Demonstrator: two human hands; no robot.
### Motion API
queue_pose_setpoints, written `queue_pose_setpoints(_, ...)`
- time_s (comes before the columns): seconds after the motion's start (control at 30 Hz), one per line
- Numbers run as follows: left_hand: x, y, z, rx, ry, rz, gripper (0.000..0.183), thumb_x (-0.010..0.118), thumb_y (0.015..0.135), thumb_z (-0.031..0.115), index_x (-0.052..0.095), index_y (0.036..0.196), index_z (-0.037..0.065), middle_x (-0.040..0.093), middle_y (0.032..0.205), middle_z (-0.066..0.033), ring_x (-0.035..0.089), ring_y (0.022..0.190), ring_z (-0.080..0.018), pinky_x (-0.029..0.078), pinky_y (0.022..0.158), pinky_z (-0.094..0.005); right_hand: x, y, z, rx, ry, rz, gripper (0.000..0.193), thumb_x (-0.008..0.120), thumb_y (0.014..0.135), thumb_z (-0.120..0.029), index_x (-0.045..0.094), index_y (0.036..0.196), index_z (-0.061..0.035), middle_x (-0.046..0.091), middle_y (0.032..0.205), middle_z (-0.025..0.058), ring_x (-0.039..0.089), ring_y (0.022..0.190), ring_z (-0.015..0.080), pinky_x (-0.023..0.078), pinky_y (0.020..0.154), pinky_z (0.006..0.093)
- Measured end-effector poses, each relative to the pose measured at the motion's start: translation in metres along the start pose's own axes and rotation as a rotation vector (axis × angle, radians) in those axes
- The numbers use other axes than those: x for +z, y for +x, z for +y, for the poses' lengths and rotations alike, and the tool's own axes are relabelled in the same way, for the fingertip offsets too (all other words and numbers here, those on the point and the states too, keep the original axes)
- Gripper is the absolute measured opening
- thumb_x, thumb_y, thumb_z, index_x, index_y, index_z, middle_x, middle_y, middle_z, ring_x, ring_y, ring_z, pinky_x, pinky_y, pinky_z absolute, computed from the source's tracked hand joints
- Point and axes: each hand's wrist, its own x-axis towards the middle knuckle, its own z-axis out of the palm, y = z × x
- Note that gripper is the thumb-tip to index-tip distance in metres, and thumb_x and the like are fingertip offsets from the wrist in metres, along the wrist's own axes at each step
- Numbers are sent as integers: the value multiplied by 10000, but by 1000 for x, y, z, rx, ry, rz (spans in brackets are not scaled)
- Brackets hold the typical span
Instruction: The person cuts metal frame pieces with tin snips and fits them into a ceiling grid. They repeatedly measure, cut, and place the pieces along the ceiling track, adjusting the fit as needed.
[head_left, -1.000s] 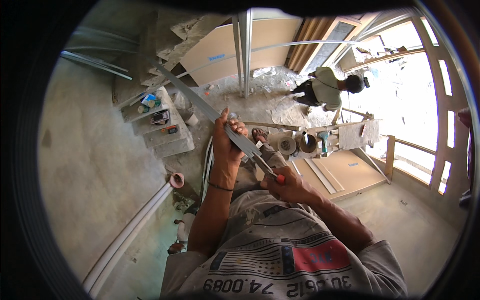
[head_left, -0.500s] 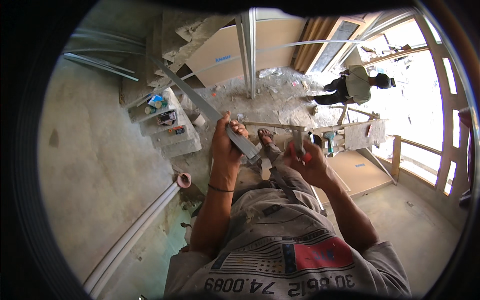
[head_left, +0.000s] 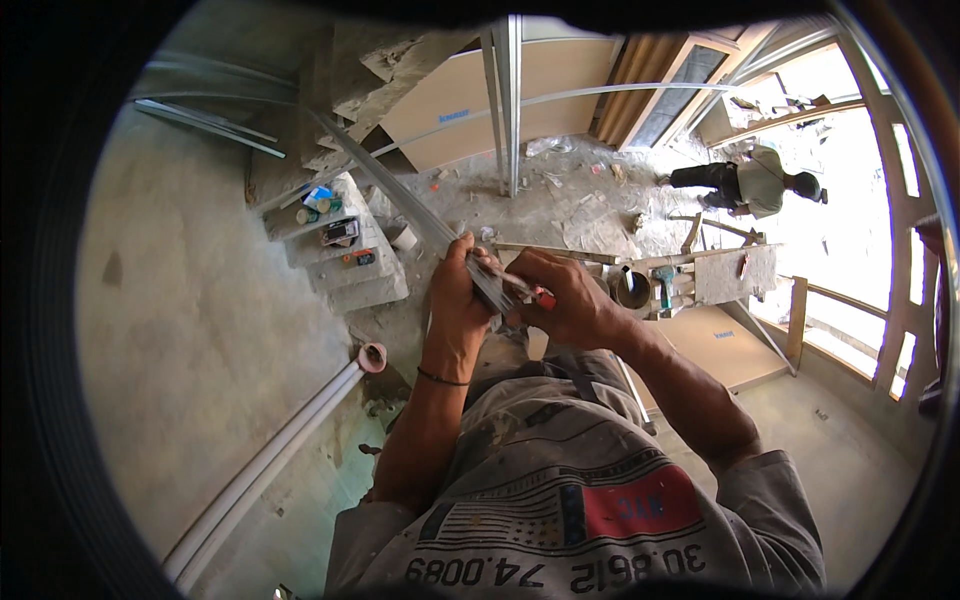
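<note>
A long grey metal profile (head_left: 395, 195) slants from the upper left toward my body. My left hand (head_left: 457, 295) is closed round it close to its near end, with the thumb on top. My right hand (head_left: 572, 300) is closed on red-handled snips (head_left: 545, 298), held right against that end of the profile. The jaws are blurred and partly covered by my fingers, so I cannot tell whether they bite into the metal.
Concrete steps (head_left: 350, 290) on the left carry cans and small tools. A trestle bench (head_left: 735, 275) holds a green drill (head_left: 664, 285) and a round container (head_left: 630, 288). Upright metal studs (head_left: 508, 110) stand ahead. Another person (head_left: 760, 185) is at the far right, and pipes (head_left: 260, 470) lie lower left.
My right hand has moved left with the snips, from apart to up against the profile's end. My left hand keeps its hold. The other person has shifted to the right.
</note>
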Motion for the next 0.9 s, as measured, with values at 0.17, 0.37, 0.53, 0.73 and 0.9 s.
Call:
queue_pose_setpoints(0.17, 4, -6, -4, 43, 30, 53, 267, 605, 1062, 241, 496, 874, 86, 514, 714, -22, 527, 634, -149, 511, 614, -301, 11, -8, 1, -22, -26, 27, 480, 825, 776, -23, 600, 1199, 13, 643, 1069, 175, 661, 1021, 432, 518, 845, 484)
queue_pose_setpoints(0.37, 3, -6, -9, 83, 40, 69, 248, 613, 1046, 214, 501, 861, 92, 495, 682, -22, 514, 580, -146, 507, 602, -303, 25, -11, 11, -112, -113, 96, 492, 716, 715, 61, 602, 1191, 6, 629, 1065, 189, 649, 993, 444, 525, 830, 500)
queue_pose_setpoints(0.53, -2, -2, -16, 237, 155, 99, 265, 610, 1035, 232, 527, 806, 127, 506, 631, -7, 529, 536, -142, 487, 555, -308, 33, -9, 15, -84, -204, 72, 491, 698, 674, 65, 624, 1150, -31, 654, 1136, 206, 659, 1057, 458, 551, 893, 486)
queue_pose_setpoints(0.73, -20, -3, -7, 339, 19, 79, 158, 667, 991, 170, 546, 941, 82, 549, 679, -29, 549, 522, -154, 497, 489, -324, 54, 11, 1, -153, -274, 31, 404, 681, 731, 133, 580, 1083, -37, 652, 1034, 179, 674, 915, 418, 555, 799, 426)
queue_pose_setpoints(0.9, -31, -11, 4, 341, -33, 134, 111, 667, 988, 144, 592, 1047, 89, 586, 753, -36, 550, 546, -143, 487, 476, -311, 64, 29, -3, -218, -336, -95, 387, 693, 695, 56, 588, 1063, 4, 639, 1000, 172, 649, 842, 338, 544, 785, 380)
